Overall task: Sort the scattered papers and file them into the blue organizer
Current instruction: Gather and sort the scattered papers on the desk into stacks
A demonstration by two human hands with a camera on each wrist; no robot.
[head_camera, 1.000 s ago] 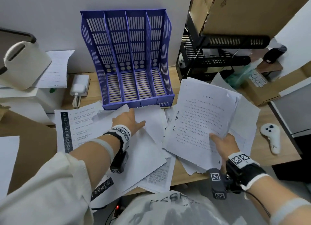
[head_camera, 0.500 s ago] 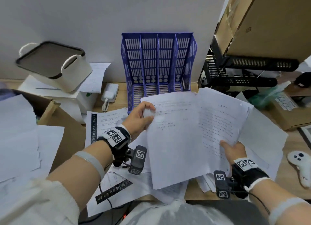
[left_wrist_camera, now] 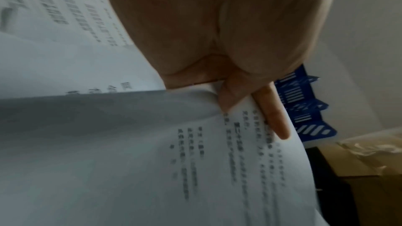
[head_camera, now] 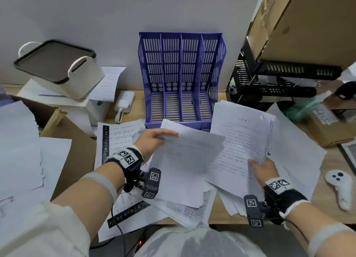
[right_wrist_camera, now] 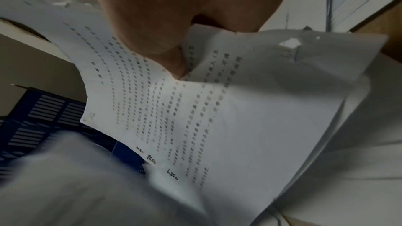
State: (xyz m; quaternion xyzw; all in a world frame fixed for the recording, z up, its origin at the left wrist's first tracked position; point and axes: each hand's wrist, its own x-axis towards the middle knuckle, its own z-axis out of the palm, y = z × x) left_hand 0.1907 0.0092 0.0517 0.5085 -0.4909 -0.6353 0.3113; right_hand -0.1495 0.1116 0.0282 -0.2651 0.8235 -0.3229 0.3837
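The blue organizer stands upright against the wall with its slots bare. My left hand pinches the top edge of a printed sheet and holds it lifted above the desk, just in front of the organizer. In the left wrist view the thumb and a finger clamp that sheet. My right hand grips the lower edge of a stack of printed pages; the thumb presses on the top page. More loose papers lie scattered on the desk beneath.
A white bin with a dark lid sits at the left on a box. A cardboard box holds paper sheets at the left. A black rack and cardboard boxes stand at the right. A white controller lies on the desk's right edge.
My left hand went from resting on the desk papers to pinching one sheet and lifting it. The right hand kept its stack. My head view shifted left, bringing the organizer to the centre.
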